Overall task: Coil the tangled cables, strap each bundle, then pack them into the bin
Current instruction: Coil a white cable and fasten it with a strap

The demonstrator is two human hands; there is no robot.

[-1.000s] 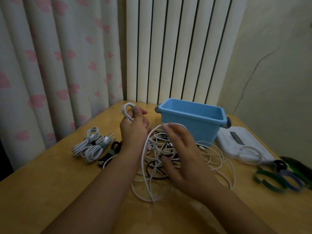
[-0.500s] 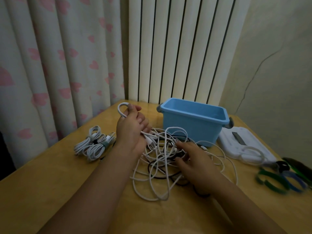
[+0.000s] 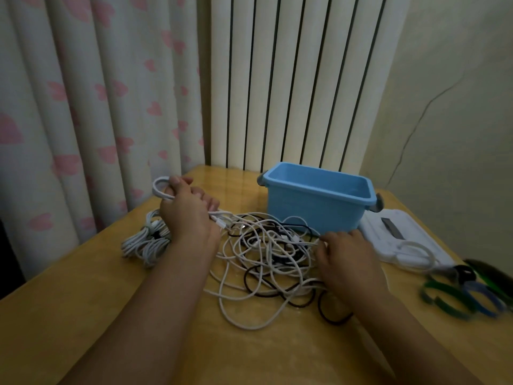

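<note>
White cable loop (image 3: 161,187) stays gripped in left fingers (image 3: 180,181); right fingers (image 3: 330,240) have slid rightward, pinching tangle (image 3: 266,254)

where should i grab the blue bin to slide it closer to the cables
Judging by its shape, take the blue bin by the grey handles at its two short ends, the left one and the right one, coming in from the sides. They stick out past the rim, and the bin stands upright and looks empty. The tangled cables lie against its front, so reaching from there risks snagging them.
</note>
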